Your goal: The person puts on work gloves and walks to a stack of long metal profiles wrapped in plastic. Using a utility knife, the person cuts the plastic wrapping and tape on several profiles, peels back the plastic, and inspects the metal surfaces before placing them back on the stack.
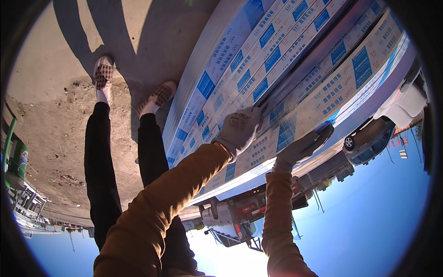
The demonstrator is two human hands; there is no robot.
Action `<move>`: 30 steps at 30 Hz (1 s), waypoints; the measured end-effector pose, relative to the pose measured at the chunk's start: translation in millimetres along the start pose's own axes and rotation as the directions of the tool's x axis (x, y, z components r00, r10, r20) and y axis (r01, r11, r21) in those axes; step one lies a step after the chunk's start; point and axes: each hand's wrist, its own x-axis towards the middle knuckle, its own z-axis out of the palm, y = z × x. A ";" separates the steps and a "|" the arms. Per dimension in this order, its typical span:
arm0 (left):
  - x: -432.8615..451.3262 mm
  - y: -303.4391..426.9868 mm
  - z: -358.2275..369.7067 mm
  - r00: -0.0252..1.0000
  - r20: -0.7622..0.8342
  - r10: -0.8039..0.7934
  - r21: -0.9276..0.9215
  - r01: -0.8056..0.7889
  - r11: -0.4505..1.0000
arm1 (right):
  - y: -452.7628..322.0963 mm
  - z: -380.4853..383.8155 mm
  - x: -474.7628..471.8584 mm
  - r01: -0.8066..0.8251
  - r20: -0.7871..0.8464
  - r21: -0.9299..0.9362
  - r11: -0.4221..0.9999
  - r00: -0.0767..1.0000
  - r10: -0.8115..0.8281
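Observation:
Long bars [273, 62], probably profiles, lie bundled side by side in white and blue printed film, curving across the view's right half. My left hand [240, 130], in a pale work glove bearing writing, has its fingers curled at the inner edge of a wide wrapped bar [311, 104]. A narrow dark gap runs beside those fingertips. Farther right, my gloved right hand [303, 147] rests along the same bar's outer edge, fingers stretched and close together; their tips lie in shadow, so any grip there is unclear.
My checked shoes [104, 72] stand on concrete and dirt [62, 138], left of the bundle. A truck [238, 214] and a dark car [370, 140] appear upside down beyond it. Green equipment [17, 155] and white metal frames [29, 204] are at the left rim.

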 end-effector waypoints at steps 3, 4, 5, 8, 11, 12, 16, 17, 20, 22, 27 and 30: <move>18.5 5.1 -21.0 0.994 -0.107 -0.033 -0.032 0.030 0.999 | -2.2 1.9 2.3 0.002 -0.024 0.008 1.000 1.000 -0.002; 25.0 5.0 -28.7 0.989 -0.143 -0.039 -0.043 0.033 0.999 | -2.7 2.6 2.8 0.005 -0.032 0.008 1.000 0.999 -0.005; 32.6 2.7 -37.4 0.986 -0.166 -0.024 -0.039 0.018 0.999 | -3.3 2.8 3.3 0.007 -0.040 0.007 1.000 0.999 -0.007; 62.2 -7.0 -59.8 0.970 -0.244 -0.020 -0.027 0.014 1.000 | -4.5 4.2 4.1 -0.026 -0.036 0.015 1.000 0.999 0.026; 86.5 -22.5 -79.1 0.959 -0.279 -0.046 -0.034 0.038 0.999 | -6.0 3.7 3.3 -0.008 -0.030 0.036 0.999 1.000 0.010; 90.7 -27.6 -82.8 0.949 -0.316 -0.006 0.011 0.011 1.000 | -6.3 3.2 3.2 -0.010 -0.037 0.029 1.000 0.999 0.012; 78.4 -43.7 -89.0 0.968 -0.252 0.004 0.124 0.028 0.992 | -8.2 1.1 3.2 0.021 -0.026 0.000 1.000 0.999 -0.021; 69.5 -46.7 -87.8 0.977 -0.214 0.003 0.128 0.025 0.991 | -8.0 0.4 3.0 0.055 -0.029 -0.030 0.998 0.998 -0.055; 41.0 -52.2 -79.1 0.988 -0.157 -0.012 0.116 0.031 0.993 | -6.3 0.8 4.5 0.067 -0.027 -0.017 0.998 0.997 -0.068; 25.0 -54.3 -71.7 0.995 -0.094 -0.012 0.122 0.024 0.992 | -4.3 1.5 4.5 0.071 -0.035 -0.012 0.997 0.997 -0.071; 9.6 -56.0 -52.2 0.990 0.072 -0.122 -0.093 0.128 0.987 | -1.6 3.6 2.7 0.062 -0.063 -0.015 0.998 0.996 -0.063; 10.6 -55.4 -43.5 0.994 0.070 -0.082 -0.041 0.085 0.995 | -4.3 2.7 4.2 0.072 -0.060 0.004 0.997 0.996 -0.072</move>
